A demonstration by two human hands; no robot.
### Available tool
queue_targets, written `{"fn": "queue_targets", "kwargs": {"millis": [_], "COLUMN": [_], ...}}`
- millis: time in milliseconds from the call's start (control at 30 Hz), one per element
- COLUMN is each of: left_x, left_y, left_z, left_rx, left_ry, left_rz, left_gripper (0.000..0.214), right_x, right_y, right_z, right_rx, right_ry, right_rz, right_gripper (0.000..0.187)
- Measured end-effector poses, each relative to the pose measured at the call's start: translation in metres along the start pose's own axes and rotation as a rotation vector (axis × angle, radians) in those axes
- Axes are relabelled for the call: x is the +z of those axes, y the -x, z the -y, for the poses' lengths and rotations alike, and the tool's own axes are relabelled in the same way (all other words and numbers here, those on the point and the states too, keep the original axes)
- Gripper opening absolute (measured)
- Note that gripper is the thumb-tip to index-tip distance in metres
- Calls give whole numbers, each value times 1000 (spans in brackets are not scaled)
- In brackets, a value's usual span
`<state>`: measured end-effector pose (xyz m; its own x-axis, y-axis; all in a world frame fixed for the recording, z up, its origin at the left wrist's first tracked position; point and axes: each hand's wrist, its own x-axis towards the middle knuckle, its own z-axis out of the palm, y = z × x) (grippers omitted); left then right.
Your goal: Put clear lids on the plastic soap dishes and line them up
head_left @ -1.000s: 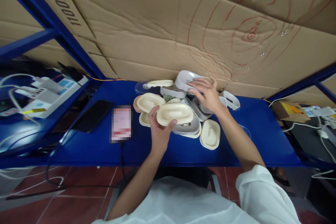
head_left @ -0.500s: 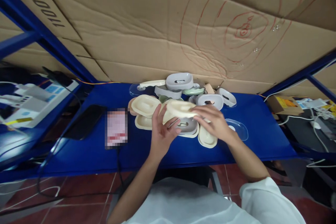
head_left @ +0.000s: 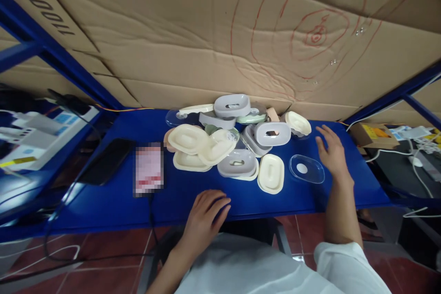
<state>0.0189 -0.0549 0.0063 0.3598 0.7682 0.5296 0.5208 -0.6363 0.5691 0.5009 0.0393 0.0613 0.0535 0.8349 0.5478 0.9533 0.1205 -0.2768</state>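
Note:
Empty and open, my right hand (head_left: 331,151) is over the right part of the table, fingers spread. Just left of it, a cream oval dish (head_left: 298,122) rests at the back right on another piece, mostly hidden. Below that hand lies a clear plastic lid (head_left: 306,169) with a white round spot. My left hand (head_left: 206,213) is at the table's front edge, fingers loosely bent and apart, holding nothing. Beyond it are a grey slotted dish (head_left: 237,164), a small cream tray (head_left: 270,174) and overlapping cream trays (head_left: 188,139).
More grey slotted dishes (head_left: 232,105) and a green piece (head_left: 253,117) are piled against the cardboard wall (head_left: 172,32). A black phone-like slab (head_left: 105,161) and a blurred-out pink item (head_left: 149,170) lie on the left. Cables run down there. Blue frame posts (head_left: 69,62) flank the table.
The cream dish, earlier in my right hand over the middle, now lies at the back right. My right hand has let go and moved right; my left hand has drawn back toward me.

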Motion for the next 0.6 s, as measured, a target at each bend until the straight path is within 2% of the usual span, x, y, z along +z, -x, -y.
{"fn": "queue_targets", "kwargs": {"millis": [133,233,300,433,500,600], "left_x": [6,13,20,40,48,53], "left_y": [-1,-12,-21,-37,-40,-36], "left_z": [7,3,-6,-33,-45,-55], "left_rx": [-7,15,63,231,285,301], "left_ry": [-95,-100,-77,-1,38,67], "left_rz": [55,145,213,309,324,301], "left_gripper": [24,29,31,33,34,36], "right_x": [-10,-7,-7,-18,-23,-25], "right_y": [83,145,176,203,207,213], "right_z": [-2,14,27,45,52,69], "right_rx": [68,95,130,151,98,1], "right_ry": [73,41,16,137,159,60], "right_rz": [-18,68,84,22,55,70], "right_gripper": [45,41,39,40,43,44]}}
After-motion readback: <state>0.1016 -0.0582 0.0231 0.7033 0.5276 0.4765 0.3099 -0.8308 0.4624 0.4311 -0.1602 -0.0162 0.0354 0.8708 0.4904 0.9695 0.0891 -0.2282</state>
